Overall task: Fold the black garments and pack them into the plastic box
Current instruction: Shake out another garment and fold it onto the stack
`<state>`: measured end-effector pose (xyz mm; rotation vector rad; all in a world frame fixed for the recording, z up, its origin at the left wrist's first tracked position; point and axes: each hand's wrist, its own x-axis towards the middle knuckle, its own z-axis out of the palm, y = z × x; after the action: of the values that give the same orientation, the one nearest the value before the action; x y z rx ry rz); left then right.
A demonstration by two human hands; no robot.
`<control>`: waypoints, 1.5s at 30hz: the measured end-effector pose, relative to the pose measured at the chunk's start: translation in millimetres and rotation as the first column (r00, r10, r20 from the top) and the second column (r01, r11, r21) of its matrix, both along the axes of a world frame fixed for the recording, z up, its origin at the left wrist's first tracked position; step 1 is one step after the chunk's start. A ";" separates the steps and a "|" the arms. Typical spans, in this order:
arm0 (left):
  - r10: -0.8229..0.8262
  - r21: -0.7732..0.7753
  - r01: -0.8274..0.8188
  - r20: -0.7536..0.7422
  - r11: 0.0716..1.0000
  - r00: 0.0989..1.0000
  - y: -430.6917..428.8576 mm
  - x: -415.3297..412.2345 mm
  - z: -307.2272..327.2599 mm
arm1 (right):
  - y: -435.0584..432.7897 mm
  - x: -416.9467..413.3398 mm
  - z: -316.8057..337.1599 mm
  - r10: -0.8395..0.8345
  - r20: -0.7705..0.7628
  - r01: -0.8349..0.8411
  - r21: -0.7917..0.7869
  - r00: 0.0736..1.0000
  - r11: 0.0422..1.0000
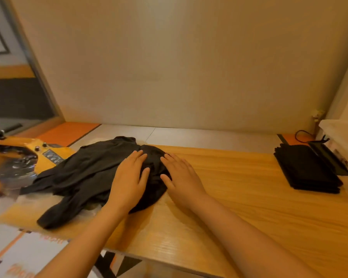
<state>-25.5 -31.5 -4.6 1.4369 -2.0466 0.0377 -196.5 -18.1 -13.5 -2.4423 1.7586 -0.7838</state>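
A heap of black garments (84,175) lies rumpled on the left part of the wooden table (239,207). My left hand (130,177) lies flat on the heap's right side, fingers straight. My right hand (181,177) rests with straight fingers on the heap's right edge, beside the left hand. A stack of folded black garments (307,169) sits at the table's far right. Behind that stack a whitish plastic box (342,137) shows only partly at the frame's right edge.
A clear plastic-wrapped yellow and black thing (18,161) lies at the far left beside the heap. A black cable (303,135) runs near the wall at the back right. A beige wall stands just behind the table.
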 end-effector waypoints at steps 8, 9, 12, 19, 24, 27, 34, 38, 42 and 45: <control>0.062 0.070 -0.067 0.072 0.995 0.996 4.9 72.9 -11.3 | -42.0 50.8 -3.6 -0.085 0.105 0.073 0.119 0.991 0.990; 0.050 0.059 -0.052 0.045 0.997 0.998 4.6 75.5 -9.0 | -44.0 51.6 -2.6 -0.119 0.106 0.108 0.100 0.987 0.989; 0.049 0.052 -0.046 -0.059 0.998 0.997 1.0 79.6 0.5 | -46.2 52.6 2.8 -0.187 0.120 0.183 0.042 0.975 0.982; 0.162 0.045 -0.155 -0.244 0.987 0.956 -1.1 74.2 37.1 | -37.6 48.3 41.0 -0.119 0.342 0.121 0.016 0.932 0.993; 0.103 0.014 -0.104 -0.310 0.995 0.945 -0.1 65.7 75.9 | -28.9 36.4 83.3 -0.073 0.438 0.120 -0.080 0.896 0.990; 0.056 -0.039 -0.072 -0.313 0.997 0.948 3.1 53.6 101.0 | -20.9 27.9 107.9 -0.053 0.502 0.126 -0.111 0.863 0.986; -0.015 -0.181 -0.018 -0.184 0.983 0.983 16.1 18.6 159.1 | 4.6 0.2 163.6 -0.035 0.686 0.179 -0.140 0.726 0.974; -0.152 -0.206 0.136 -0.066 0.969 0.986 31.2 1.7 198.2 | 20.5 -23.5 198.3 -0.010 0.733 0.239 -0.209 0.680 0.948; -0.189 -0.187 0.210 0.124 0.960 0.974 39.2 -12.4 232.8 | 38.2 -50.1 229.4 0.025 0.696 0.254 -0.295 0.718 0.921; -0.208 -0.233 0.240 0.155 0.942 0.966 43.6 -28.4 259.6 | 54.0 -68.1 250.6 0.042 0.659 0.273 -0.368 0.751 0.889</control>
<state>-53.8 12.1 255.0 1.0651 -2.2083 0.2909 -264.6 35.9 237.1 -1.8438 1.5564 -1.9607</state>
